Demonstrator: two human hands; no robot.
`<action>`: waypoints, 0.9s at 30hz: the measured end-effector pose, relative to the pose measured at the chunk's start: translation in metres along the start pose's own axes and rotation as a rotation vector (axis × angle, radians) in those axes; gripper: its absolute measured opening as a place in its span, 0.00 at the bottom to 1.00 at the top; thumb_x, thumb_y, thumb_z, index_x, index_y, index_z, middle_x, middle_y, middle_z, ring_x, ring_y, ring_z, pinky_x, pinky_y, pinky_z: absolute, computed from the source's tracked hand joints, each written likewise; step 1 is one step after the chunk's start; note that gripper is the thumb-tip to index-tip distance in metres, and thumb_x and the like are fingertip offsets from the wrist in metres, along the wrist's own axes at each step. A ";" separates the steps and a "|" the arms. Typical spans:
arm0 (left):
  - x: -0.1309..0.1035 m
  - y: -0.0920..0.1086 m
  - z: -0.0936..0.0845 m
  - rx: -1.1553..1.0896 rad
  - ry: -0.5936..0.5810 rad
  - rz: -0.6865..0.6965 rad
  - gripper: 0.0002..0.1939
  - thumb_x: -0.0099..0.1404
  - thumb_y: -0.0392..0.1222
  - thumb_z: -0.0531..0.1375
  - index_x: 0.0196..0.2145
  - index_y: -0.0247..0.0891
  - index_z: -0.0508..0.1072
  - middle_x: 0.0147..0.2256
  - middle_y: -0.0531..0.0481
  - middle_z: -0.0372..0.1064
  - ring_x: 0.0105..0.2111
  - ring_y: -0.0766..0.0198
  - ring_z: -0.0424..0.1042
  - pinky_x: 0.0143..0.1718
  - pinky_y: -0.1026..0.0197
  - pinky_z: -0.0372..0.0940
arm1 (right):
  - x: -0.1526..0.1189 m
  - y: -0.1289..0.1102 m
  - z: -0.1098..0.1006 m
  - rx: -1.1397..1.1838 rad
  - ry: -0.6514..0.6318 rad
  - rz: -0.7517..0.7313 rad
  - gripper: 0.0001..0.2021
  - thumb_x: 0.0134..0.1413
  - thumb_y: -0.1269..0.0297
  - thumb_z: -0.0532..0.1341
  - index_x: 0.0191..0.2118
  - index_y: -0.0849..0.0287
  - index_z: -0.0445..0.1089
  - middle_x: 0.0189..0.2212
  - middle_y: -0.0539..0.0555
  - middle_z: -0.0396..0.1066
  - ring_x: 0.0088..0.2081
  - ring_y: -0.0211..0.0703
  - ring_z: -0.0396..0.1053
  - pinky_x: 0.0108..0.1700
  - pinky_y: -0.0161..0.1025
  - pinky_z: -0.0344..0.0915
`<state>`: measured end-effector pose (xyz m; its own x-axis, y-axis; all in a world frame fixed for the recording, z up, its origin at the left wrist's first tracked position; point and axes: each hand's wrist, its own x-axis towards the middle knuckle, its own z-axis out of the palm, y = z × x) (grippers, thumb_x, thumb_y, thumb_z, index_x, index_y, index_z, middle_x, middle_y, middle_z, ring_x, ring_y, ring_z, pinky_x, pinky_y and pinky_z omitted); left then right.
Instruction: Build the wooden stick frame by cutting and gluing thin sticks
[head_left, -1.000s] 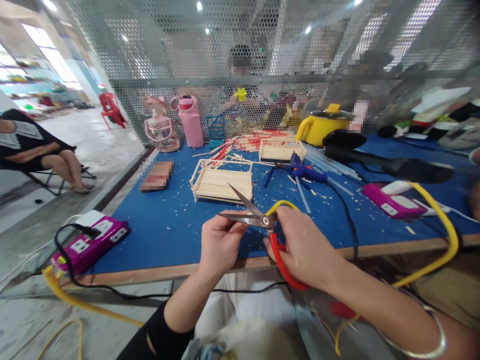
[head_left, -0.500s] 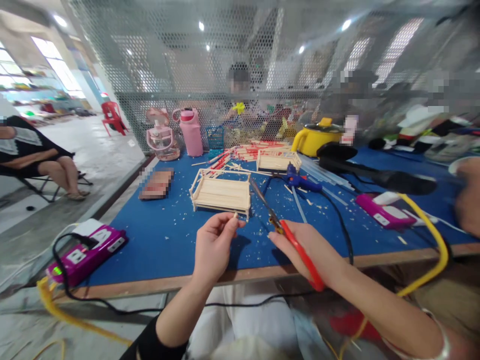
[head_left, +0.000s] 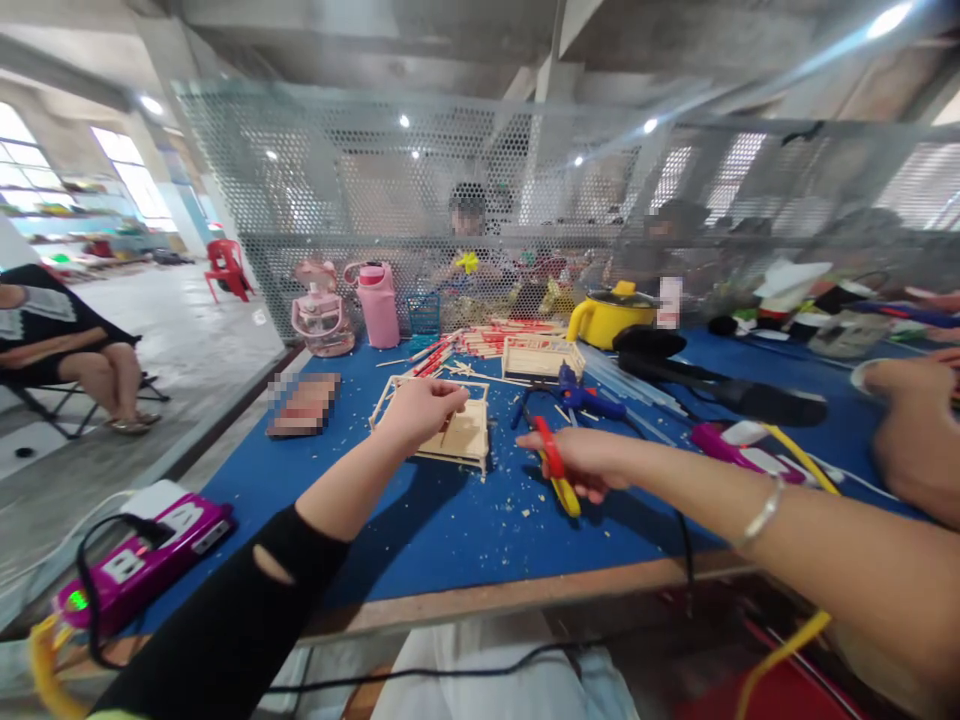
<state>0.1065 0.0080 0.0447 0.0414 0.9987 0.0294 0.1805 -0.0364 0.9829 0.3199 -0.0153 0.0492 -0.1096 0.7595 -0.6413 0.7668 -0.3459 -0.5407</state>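
Observation:
My left hand is over the small wooden stick frame, its thumb and fingers pinched on a short thin stick that points down toward the frame's slatted base. To the right, my right hand has its fingers round the red and yellow handles of the pliers, just above the blue table. A second wooden frame stands farther back. Beside it lies the blue glue gun. Red and plain sticks are heaped behind the frames.
Pink bottles and a yellow pot stand at the back. Purple power strips lie left and right, with cables. A black-handled object and another person's hand are at the right. Wood bits dot the blue table.
My left hand has moved forward, over the wooden frame. My right hand has turned the pliers, so the handles now point toward me. The camera view has tilted up.

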 end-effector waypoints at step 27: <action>0.015 -0.001 0.021 -0.316 -0.027 -0.058 0.12 0.52 0.44 0.68 0.28 0.35 0.70 0.21 0.57 0.65 0.18 0.75 0.63 0.22 0.71 0.62 | 0.036 -0.041 0.007 0.399 -0.014 -0.666 0.16 0.46 0.53 0.65 0.22 0.62 0.68 0.19 0.48 0.66 0.19 0.29 0.57 0.18 0.29 0.50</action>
<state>0.1275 0.0223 0.0404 0.0667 0.9974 -0.0290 -0.1305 0.0375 0.9907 0.2803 0.0226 0.0445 -0.4775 0.8707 -0.1181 0.2512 0.0064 -0.9679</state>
